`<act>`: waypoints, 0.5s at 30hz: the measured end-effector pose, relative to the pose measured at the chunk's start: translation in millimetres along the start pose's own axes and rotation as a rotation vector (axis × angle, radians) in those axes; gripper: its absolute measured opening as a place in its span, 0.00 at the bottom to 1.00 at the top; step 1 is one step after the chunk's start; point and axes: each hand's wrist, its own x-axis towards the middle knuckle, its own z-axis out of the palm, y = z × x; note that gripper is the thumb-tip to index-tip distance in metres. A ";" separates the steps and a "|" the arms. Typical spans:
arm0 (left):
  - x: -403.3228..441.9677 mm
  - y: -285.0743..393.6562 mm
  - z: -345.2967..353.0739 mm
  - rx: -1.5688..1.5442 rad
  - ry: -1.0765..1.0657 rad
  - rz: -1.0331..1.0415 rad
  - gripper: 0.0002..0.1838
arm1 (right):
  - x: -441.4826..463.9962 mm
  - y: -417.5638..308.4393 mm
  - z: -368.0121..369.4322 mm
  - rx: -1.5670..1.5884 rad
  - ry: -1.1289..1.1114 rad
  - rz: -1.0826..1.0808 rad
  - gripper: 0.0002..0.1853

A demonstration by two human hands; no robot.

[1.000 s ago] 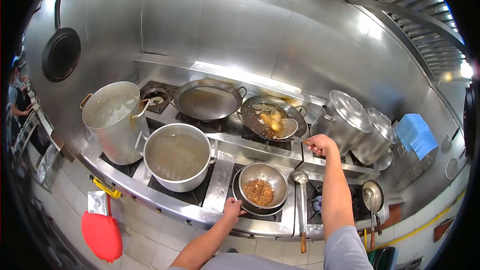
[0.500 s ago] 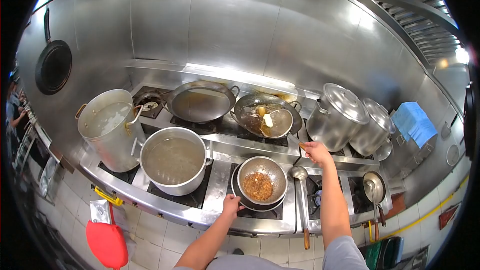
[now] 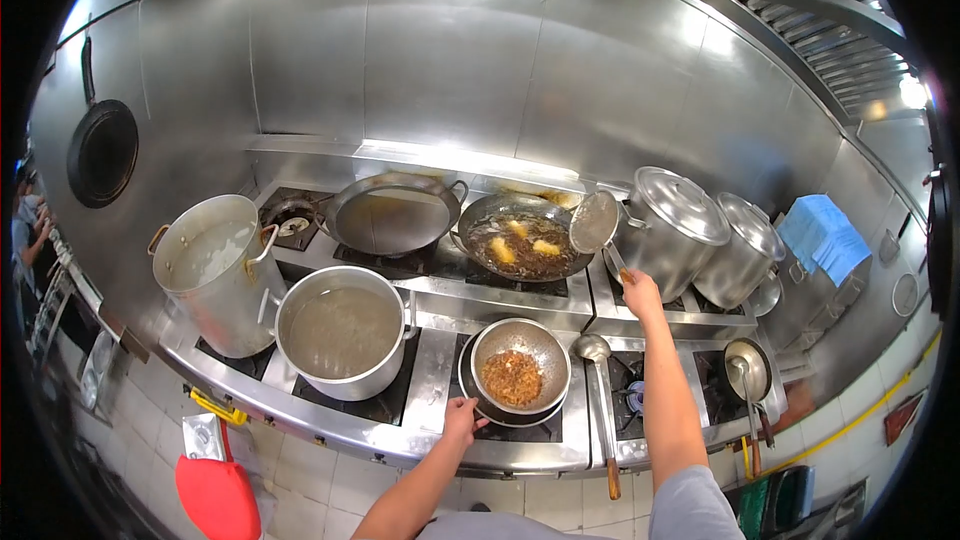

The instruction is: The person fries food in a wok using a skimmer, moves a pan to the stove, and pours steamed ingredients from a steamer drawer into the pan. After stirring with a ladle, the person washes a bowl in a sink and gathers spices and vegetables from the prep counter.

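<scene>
My right hand [image 3: 641,292] is closed round the wooden handle of a mesh skimmer [image 3: 594,220], which is tilted up at the right rim of a wok [image 3: 470,250]. Three yellow pieces of food [image 3: 546,247] lie in the wok's dark, bubbling oil. At the stove's front edge, my left hand [image 3: 462,421] is closed at the near-left side of a dark frying pan [image 3: 484,410], its fingers pinching what looks like the handle. A metal bowl [image 3: 556,390] sits in that pan, with brown fried bits [image 3: 512,378] at its bottom.
Left stand a tall pot [image 3: 215,305] and a wide pot [image 3: 340,380] of cloudy liquid. A second wok [image 3: 390,225] is behind. Lidded pots [image 3: 655,245] stand at right. A ladle [image 3: 606,410] lies beside the bowl; a small pan [image 3: 757,365] is farther right. Someone stands far left.
My right hand has lifted the skimmer out of the oil and tilted it up to the right. The yellow pieces now lie apart in the oil. My left hand stays by the pan.
</scene>
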 end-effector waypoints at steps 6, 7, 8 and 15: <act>0.7 -11.5 4.6 0.004 0.048 0.086 0.08 | 12.5 -34.6 -5.7 -0.086 -0.097 0.195 0.18; 1.0 -9.9 5.3 0.029 0.042 0.068 0.08 | 20.6 -22.5 11.5 -0.080 -0.096 0.192 0.18; 0.6 -8.6 5.2 0.055 0.039 0.049 0.09 | 30.0 -0.5 37.2 -0.095 -0.095 0.097 0.17; -10.1 4.9 4.6 0.077 0.057 0.048 0.08 | 27.9 -8.2 79.6 0.493 -0.483 0.318 0.14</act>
